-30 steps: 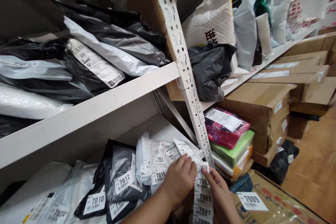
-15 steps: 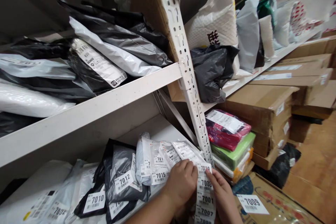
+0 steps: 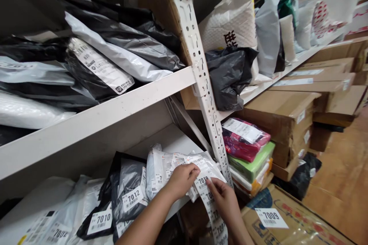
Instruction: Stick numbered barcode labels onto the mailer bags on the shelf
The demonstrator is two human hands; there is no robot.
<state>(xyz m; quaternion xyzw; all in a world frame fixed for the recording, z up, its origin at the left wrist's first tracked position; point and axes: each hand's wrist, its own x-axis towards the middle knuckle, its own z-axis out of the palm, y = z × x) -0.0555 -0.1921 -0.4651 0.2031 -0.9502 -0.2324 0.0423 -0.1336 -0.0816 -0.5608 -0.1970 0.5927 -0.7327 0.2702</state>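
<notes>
My right hand (image 3: 224, 199) pinches the upper end of a strip of number labels (image 3: 211, 208) between thumb and fingers. The strip hangs down in a slight curve, its top label reading 7019 or similar. My left hand (image 3: 184, 178) is closed just left of it, over a white plastic parcel (image 3: 204, 162) with a printed label. What its fingertips grip is hidden. Left of that hand, a grey parcel (image 3: 130, 183) bears the label 7012, and a black parcel (image 3: 96, 222) bears 7010.
A white perforated shelf post (image 3: 201, 65) rises just beyond my hands, with a shelf beam (image 3: 115, 111) running left. Black and white mailers lie above it. Right of the post stand folded bags (image 3: 250, 134) and cardboard boxes (image 3: 281, 111). A box labelled 7009 (image 3: 271, 218) is at lower right.
My left hand has moved left and up, away from the strip and over the white parcel. My right hand has shifted left with the strip, which now slants. The view has turned slightly.
</notes>
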